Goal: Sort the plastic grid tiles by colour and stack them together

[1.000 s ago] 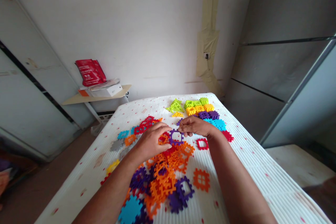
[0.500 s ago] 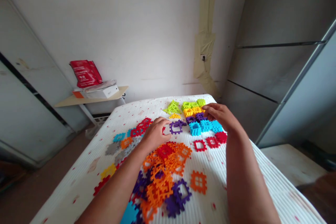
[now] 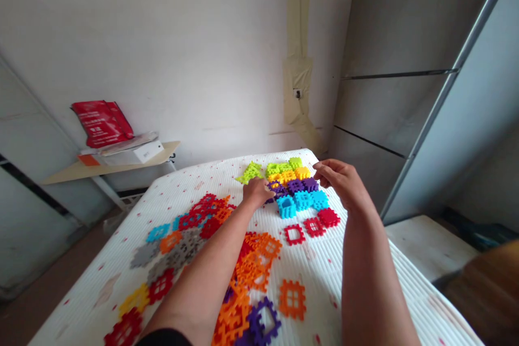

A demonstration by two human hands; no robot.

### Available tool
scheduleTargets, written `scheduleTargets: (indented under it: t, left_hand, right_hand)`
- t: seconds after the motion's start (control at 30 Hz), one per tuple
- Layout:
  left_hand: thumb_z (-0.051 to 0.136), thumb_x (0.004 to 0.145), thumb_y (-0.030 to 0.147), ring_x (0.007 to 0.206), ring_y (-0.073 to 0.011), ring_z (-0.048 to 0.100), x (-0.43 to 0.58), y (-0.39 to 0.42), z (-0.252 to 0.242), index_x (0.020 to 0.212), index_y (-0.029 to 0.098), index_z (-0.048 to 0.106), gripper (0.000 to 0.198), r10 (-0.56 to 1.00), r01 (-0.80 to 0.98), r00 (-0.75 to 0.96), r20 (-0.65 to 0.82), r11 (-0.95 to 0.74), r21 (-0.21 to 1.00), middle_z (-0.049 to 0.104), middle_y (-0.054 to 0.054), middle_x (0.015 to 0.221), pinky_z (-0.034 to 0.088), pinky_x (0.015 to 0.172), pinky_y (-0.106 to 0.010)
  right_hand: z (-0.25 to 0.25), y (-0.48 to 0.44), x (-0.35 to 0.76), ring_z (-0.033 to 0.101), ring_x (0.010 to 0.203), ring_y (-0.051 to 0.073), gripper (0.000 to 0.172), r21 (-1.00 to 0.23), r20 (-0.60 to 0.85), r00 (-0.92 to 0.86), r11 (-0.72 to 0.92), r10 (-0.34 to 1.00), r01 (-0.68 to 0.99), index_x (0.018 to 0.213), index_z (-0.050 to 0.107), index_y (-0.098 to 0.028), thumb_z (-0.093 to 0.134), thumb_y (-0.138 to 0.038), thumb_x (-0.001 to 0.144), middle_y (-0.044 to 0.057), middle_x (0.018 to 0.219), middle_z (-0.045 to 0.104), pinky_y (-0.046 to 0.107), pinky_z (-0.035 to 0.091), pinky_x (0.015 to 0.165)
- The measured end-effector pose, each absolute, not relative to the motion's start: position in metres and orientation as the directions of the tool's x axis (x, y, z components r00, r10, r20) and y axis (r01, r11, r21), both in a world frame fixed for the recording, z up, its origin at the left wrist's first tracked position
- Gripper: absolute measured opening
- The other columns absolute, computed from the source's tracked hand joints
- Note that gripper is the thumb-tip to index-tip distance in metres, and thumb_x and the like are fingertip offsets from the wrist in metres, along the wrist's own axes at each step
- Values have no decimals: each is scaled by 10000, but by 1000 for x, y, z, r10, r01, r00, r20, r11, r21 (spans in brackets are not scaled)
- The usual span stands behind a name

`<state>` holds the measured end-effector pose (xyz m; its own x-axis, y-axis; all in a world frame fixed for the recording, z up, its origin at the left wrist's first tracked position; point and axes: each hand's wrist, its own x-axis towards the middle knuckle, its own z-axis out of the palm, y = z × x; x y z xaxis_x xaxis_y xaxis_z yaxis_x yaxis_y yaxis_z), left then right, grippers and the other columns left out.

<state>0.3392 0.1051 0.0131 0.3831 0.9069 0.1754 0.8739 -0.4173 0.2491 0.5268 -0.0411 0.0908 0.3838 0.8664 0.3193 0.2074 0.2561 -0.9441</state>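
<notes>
My left hand reaches far across the white ribbed table cover, its fingers closed on a purple square frame tile. It holds the tile at the left end of a purple row of built cubes. Behind that row lie a yellow-orange row and a green row; in front lie a blue row and red frame tiles. My right hand hovers at the right end of the rows, fingers loosely curled and apart, holding nothing.
A heap of orange and purple tiles lies near me, with red, grey and blue tiles to the left. A green triangle sits at the back. A shelf with a red bag stands by the wall.
My left hand carried the purple tile away from the heap to the purple row. My right hand let go of the tile and moved to the right end of the rows. The view shifted right.
</notes>
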Motion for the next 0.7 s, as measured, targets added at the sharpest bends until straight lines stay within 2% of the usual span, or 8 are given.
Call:
scheduleTargets:
  t: [0.2,0.43,0.7]
  left_hand:
    - [629,631,503,994,-257,573,350,108,11,934,260,665,391,910,888,399,111,-414,200,637,-61,1030,426,775,-324]
    - [625,639,484,981,-221,576,347,106,11,963,266,656,392,899,882,432,76,-439,172,644,-39,1039,426,749,-276]
    - [632,626,479,930,-231,594,349,111,6,891,268,676,341,894,882,445,48,-446,153,656,-45,983,430,709,-283]
  right_hand:
    - [92,-43,529,481,480,93,293,-944,319,407,249,856,215,725,633,-143,622,-432,679,19,584,613,221,375,476]
    - [93,-43,526,476,475,90,262,-949,311,399,257,862,185,742,636,-145,617,-397,672,11,572,607,217,376,471]
    - [89,-39,527,482,481,89,273,-950,303,392,244,869,193,754,638,-139,619,-400,678,17,586,613,213,382,469]
